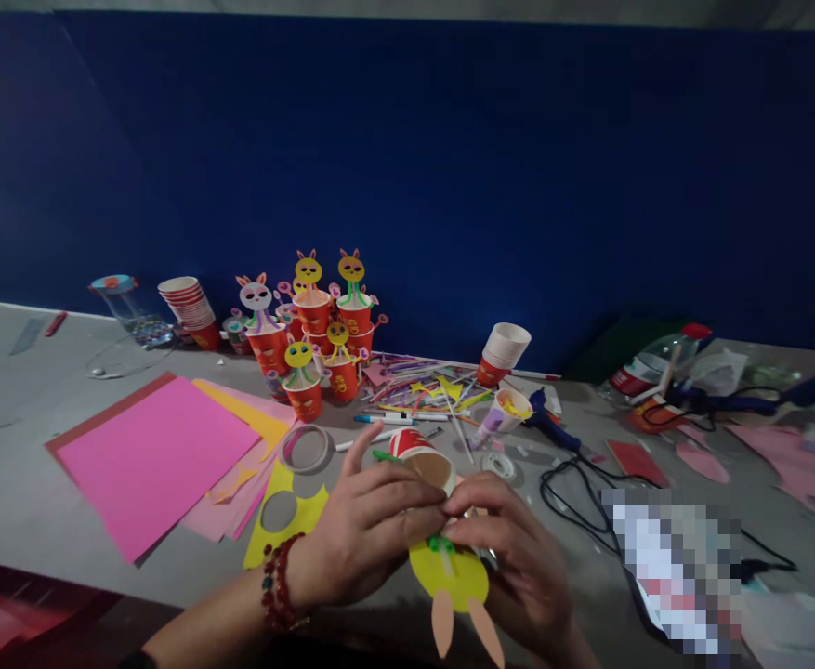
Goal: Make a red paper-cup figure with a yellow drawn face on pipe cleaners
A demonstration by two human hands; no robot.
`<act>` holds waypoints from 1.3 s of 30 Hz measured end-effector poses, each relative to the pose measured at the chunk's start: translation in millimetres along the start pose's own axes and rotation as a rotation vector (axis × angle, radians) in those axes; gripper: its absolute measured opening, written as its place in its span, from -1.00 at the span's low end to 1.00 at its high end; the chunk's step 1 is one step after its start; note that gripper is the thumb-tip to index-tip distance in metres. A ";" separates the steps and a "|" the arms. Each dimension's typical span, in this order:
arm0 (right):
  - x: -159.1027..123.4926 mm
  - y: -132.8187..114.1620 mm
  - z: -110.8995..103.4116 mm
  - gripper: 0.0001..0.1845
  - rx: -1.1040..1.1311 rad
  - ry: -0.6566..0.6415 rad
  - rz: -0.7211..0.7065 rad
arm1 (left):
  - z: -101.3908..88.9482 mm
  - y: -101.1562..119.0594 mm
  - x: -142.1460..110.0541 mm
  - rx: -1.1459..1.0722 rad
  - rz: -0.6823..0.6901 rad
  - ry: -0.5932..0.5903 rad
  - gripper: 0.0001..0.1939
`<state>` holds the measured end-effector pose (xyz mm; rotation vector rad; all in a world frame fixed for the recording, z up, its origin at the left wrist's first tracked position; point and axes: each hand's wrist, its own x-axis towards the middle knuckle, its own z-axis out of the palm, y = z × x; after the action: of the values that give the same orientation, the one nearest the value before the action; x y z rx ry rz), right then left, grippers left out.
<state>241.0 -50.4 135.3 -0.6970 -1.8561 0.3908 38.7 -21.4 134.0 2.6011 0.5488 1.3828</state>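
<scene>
A red-and-white paper cup (425, 455) lies tilted between my hands, its open mouth toward me. Hanging from the near side of its rim is a yellow round paper animal head (466, 587) with two peach ears pointing down. Green curled strips (440, 544) join the head and the cup. My left hand (369, 520), with a red bead bracelet at the wrist, is laid over the cup's near side, one finger raised. Thumb and fingers of my right hand (508, 544) pinch at the rim beside the green strips. The fingers hide the exact contact.
Finished animal cups (302, 395) stand in a group at the back. Pink paper sheets (163, 455) and a tape roll (306, 449) lie left. Many coloured sticks (421, 383) are beyond. A blue glue gun (552, 423), its black cable and a bottle (658, 362) sit right.
</scene>
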 end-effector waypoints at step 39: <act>-1.5 42.7 24.3 -0.59 0.513 0.151 0.917 | 41.0 -20.3 -11.4 -0.578 -0.816 0.061 -0.73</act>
<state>231.0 -16.9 100.8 -1.1387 -1.1173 1.3050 61.6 -5.3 96.1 1.5976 0.9121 1.1021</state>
